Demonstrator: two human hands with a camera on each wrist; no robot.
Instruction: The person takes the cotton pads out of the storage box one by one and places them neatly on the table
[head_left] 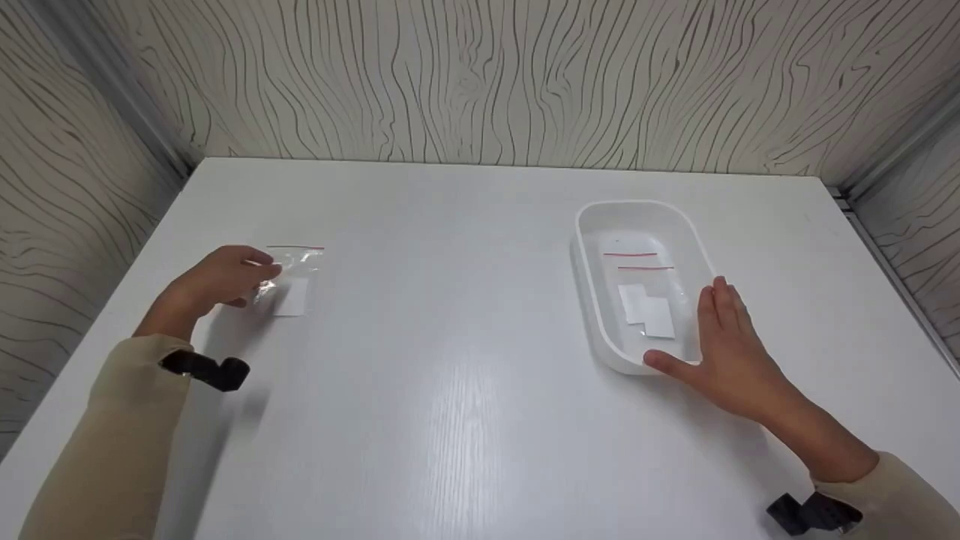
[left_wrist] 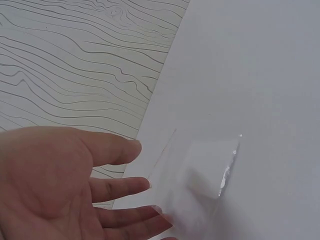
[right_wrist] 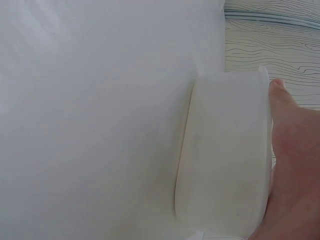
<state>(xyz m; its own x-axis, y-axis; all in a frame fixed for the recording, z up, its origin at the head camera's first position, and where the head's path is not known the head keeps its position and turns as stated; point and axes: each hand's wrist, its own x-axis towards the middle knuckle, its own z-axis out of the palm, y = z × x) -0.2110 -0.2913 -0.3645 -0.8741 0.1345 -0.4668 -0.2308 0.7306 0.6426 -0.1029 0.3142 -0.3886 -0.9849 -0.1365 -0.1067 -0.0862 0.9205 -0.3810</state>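
A clear zip bag (head_left: 292, 289) with a red seal line and a white label lies on the table at the left. My left hand (head_left: 221, 277) is over its left side, fingertips right at the plastic. In the left wrist view, the thumb and fingers (left_wrist: 122, 189) are spread apart beside the bag (left_wrist: 210, 155). On the right stands a white rounded tub (head_left: 589, 300) holding two similar zip bags (head_left: 649, 300). My right hand (head_left: 731, 356) rests at its near right corner, fingers straight along the right rim and thumb on the near rim.
The white table (head_left: 450, 337) ends at a wood-patterned back panel (head_left: 465, 82). Similar panels with grey metal posts (head_left: 112, 90) stand at both sides. Each sleeve carries a black wrist camera (head_left: 206, 369).
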